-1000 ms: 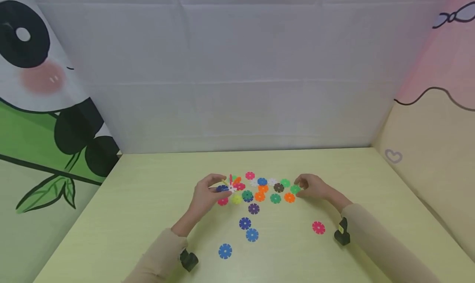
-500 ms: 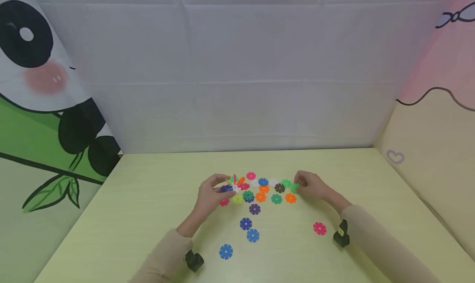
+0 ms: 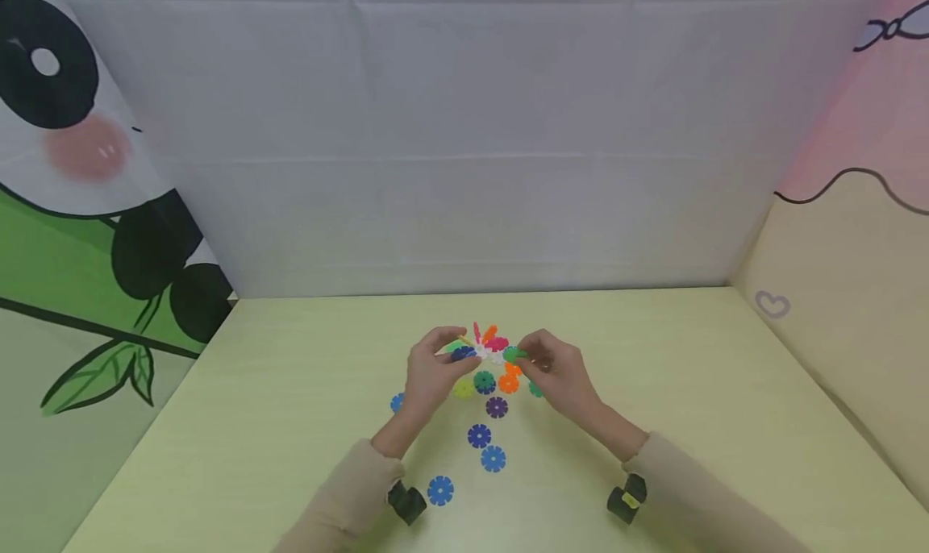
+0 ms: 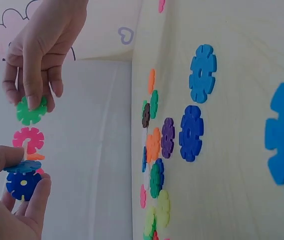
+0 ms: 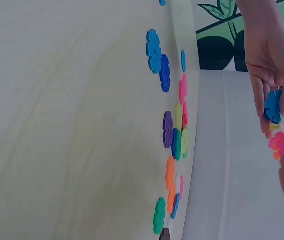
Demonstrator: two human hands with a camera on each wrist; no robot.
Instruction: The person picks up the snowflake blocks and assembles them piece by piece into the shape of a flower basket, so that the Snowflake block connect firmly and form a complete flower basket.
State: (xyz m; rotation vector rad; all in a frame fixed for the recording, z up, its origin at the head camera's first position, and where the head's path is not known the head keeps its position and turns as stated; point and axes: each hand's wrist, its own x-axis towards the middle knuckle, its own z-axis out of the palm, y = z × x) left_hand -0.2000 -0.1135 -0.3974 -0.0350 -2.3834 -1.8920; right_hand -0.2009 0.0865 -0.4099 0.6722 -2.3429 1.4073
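My left hand pinches a cluster of slotted plastic snowflake discs joined edge to edge. A dark blue disc sits between its thumb and fingers, and a pink disc and an orange disc stick out of the far side. White and yellow pieces also show in it. Held by its edge in the thumb and fingers of my right hand is a light green disc. In the left wrist view a narrow gap parts it from the pink disc; in the head view it overlaps the cluster's right side.
Below the hands, loose discs lie on the pale table, among them orange, purple and teal ones. Nearer are several blue discs. A white cloth wall rises behind the table.
The right hand has lifted the light green disc from the pile's right end and carried it left to the cluster. The left hand has moved slightly right and up with the cluster.
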